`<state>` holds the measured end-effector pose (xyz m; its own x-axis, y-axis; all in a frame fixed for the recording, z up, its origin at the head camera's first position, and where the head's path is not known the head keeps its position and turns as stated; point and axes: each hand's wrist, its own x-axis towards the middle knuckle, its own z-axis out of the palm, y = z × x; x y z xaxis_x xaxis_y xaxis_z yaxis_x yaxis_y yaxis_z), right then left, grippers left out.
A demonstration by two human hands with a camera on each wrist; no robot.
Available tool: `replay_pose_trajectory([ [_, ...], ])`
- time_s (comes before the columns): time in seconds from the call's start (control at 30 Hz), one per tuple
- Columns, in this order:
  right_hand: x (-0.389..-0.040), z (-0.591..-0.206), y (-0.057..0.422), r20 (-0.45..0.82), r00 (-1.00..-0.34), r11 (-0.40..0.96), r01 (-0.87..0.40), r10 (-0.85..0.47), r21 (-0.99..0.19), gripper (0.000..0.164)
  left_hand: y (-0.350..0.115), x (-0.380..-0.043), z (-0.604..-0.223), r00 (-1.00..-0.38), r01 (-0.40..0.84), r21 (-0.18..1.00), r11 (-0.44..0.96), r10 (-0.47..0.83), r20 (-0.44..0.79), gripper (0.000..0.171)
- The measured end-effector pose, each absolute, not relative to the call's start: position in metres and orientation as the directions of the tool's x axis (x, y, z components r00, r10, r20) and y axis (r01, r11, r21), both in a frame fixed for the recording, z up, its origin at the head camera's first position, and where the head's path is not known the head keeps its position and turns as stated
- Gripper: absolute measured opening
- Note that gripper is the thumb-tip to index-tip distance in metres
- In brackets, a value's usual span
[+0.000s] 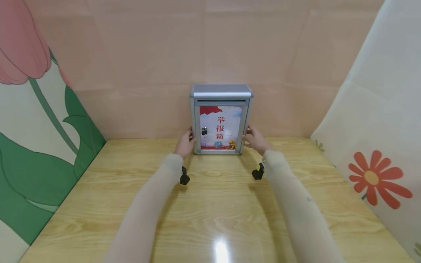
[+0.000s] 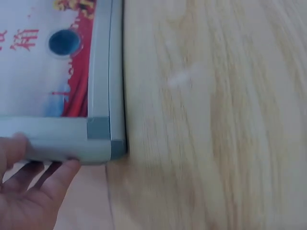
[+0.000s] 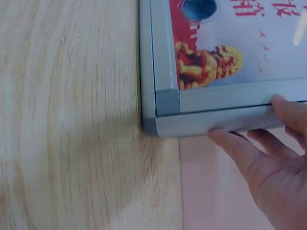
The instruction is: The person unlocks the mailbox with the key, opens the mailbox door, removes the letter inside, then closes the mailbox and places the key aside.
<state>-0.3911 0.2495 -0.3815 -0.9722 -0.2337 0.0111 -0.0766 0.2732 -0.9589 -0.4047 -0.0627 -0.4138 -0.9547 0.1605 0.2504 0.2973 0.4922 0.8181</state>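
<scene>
At twelve o'clock on the table (image 1: 204,204), an upright grey box (image 1: 221,126).
Left hand (image 1: 185,144) at its eight, right hand (image 1: 258,141) at four, fingers clamped on its sides.

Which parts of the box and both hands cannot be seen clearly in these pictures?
Inside of the box: head view, hidden by front panel.
Its back: head view, hidden by the box itself.
Lock: head view, details too small.
Left hand: left wrist view, cut off by left and bottom edges.
Right hand: right wrist view, cut off by right and bottom edges.

Pale long sleeves (image 1: 149,204), black wrist cameras (image 1: 184,179)
</scene>
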Motion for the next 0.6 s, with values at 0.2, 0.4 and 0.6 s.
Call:
replay_pose_trajectory([
  [0.2, -0.378, -0.382, 0.253, 0.072, -0.975, 0.307, -0.136, -0.211, -0.942, 0.071, -0.057, -0.385, -0.413, -0.952, 0.301, 0.787, 0.538, 0.122, 0.281, 0.055],
  [0.4, -0.356, -0.365, 0.243, 0.142, -0.966, 0.355, -0.214, -0.218, -0.910, 0.070, -0.073, -0.363, -0.400, -0.932, 0.357, 0.787, 0.504, 0.141, 0.333, 0.061],
  [0.6, -0.338, -0.353, 0.225, 0.178, -0.958, 0.411, -0.258, -0.224, -0.874, 0.068, -0.094, -0.347, -0.391, -0.916, 0.395, 0.773, 0.496, 0.154, 0.370, 0.061],
])
